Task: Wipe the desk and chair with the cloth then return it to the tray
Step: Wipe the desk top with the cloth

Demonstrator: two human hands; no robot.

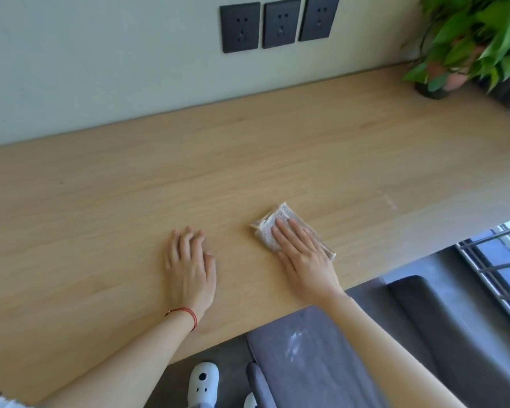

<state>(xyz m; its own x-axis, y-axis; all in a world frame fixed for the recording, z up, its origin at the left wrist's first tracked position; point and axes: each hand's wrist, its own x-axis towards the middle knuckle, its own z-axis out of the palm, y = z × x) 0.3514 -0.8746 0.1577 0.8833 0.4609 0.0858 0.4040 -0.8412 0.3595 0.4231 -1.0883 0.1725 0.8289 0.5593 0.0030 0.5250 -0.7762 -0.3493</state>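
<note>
One view only, from the head. Looks forward and down, tilted, so the counter (pixel 189 172) slants across. Close to both hands, near the front edge. Takes in the wall (pixel 100 69) with plugs (pixel 280 23) up top, a plant (pixel 468 39) far right, a chair (pixel 321 363) and floor below.

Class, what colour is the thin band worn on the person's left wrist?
Red: a thin string bracelet at the left hand's wrist, clearest in the head view.

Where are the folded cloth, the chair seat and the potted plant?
folded cloth (pixel 267 231), head view, uncovered part left of the fingers.
chair seat (pixel 306 357), head view, grey cushion near a white smear.
potted plant (pixel 480 33), head view, green leaves.
</note>
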